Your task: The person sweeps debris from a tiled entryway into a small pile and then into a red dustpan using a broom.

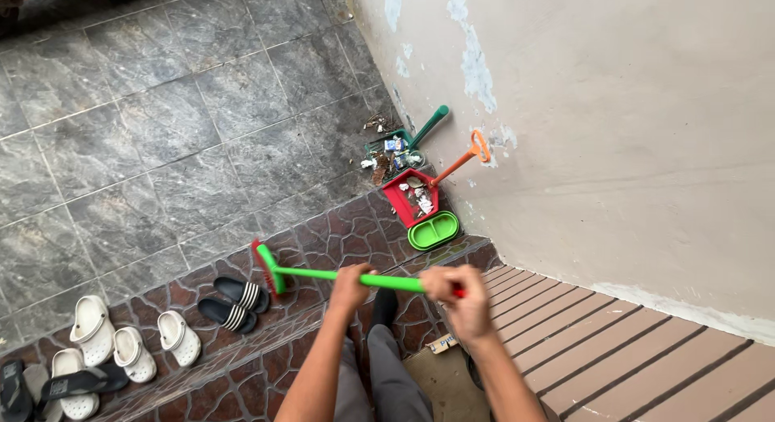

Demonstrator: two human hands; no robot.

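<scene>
Seen from above, both hands close around a long bright-green plastic broom (323, 275) with a red bristle head, held level over brown patterned floor tiles (339, 228). The left hand (350, 286) wraps mid-handle; the right hand (454, 291) clasps the end. It looks light, stiff and smooth, best controlled with hands spread apart like this.

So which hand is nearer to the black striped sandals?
Left. The left hand grips the green broom handle just right of the sandals; the right hand holds farther right.
</scene>
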